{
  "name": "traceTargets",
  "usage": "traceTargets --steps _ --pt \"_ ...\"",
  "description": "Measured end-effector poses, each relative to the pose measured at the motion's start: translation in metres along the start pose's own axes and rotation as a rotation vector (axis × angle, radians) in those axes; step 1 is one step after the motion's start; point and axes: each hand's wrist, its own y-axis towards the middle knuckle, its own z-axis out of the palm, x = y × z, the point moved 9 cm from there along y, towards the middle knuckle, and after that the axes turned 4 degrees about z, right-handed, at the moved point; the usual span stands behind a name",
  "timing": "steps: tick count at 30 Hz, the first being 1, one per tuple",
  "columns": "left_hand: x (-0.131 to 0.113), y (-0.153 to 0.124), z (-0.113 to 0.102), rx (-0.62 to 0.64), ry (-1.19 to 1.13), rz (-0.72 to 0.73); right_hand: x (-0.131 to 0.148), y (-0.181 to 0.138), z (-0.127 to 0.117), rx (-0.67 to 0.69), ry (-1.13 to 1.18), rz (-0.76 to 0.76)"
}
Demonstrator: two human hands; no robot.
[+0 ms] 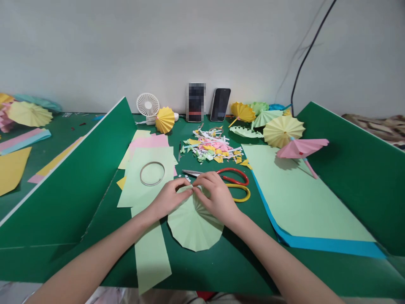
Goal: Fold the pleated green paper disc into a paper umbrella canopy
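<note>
Hands: both meet at the far edge of the paper disc, thumbs and fingers drawn together there; left hand (169,196) and right hand (218,196) each seem to be pinching the pleated paper, though the exact grip is partly hidden.
Paper disc (198,230): pale green, creased in rays from its middle, lying on the bench (247,261) right in front of the person, its near edge spread free.
Step in hand: to my eye, shaping the disc by drawing its folds together at that far edge.
Next move: seems to call for a light, steady pinch with one hand while the other presses the crease, so the thin paper doesn't slip or tear.
Scissors (234,170): just beyond the right hand, partly behind it, one handle red, one yellow, blades pointing left.
Tape roll (152,184): flat on a green sheet (136,194), beyond the left hand.
Green strip (152,257): on the bench near the left forearm.
Scraps (213,145): a mixed-colour heap beyond the scissors.
Large green sheet (303,202): to the right, over a blue sheet (332,245).
Pink paper umbrella (300,148): tilted at the large sheet's far end, beside a yellow one (283,130).
Fan (147,104) and phone (220,104): at the back, by the wall.
</note>
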Motion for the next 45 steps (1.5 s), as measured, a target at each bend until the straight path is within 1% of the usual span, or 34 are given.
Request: traceTargets --steps 5,11,15,17,21,23,25,28,31,35,40,43,45 --pt "-0.002 0.000 0.000 -0.004 0.001 0.009 -0.001 0.001 0.000 0.028 0.018 0.023" --pt "0.000 0.000 0.000 0.009 0.004 -0.010 -0.009 0.003 -0.001 0.053 0.161 0.069" --pt "0.001 0.000 0.000 0.020 -0.009 -0.017 -0.011 0.004 -0.002 0.038 0.191 0.088" --pt "0.001 0.000 -0.001 0.019 -0.017 -0.030 -0.016 0.004 -0.007 -0.016 0.175 0.134" --pt "0.003 0.000 -0.007 -0.019 -0.004 -0.074 -0.037 0.003 -0.017 -0.121 0.162 0.315" --pt "0.003 -0.001 -0.009 -0.024 0.003 -0.095 -0.046 0.003 -0.017 -0.114 0.147 0.377" --pt "0.003 -0.001 -0.010 -0.021 0.001 -0.108 -0.052 0.003 -0.014 -0.087 0.110 0.409" --pt "0.004 -0.001 -0.009 -0.007 -0.006 -0.113 -0.051 0.004 -0.012 -0.072 0.116 0.376" --pt "0.006 0.000 -0.006 0.022 -0.012 -0.112 -0.041 0.006 -0.011 -0.063 0.170 0.275" --pt "0.005 0.002 -0.004 0.042 -0.004 -0.073 -0.026 0.007 -0.006 0.023 0.237 0.193" --pt "0.005 0.002 0.000 0.083 0.001 -0.062 -0.019 0.006 0.002 0.153 0.352 0.233" --pt "0.002 0.001 0.004 0.123 0.017 -0.050 -0.019 0.005 0.005 0.178 0.351 0.259" --pt "0.001 0.000 0.006 0.128 0.027 -0.055 -0.020 0.004 0.007 0.196 0.331 0.267"
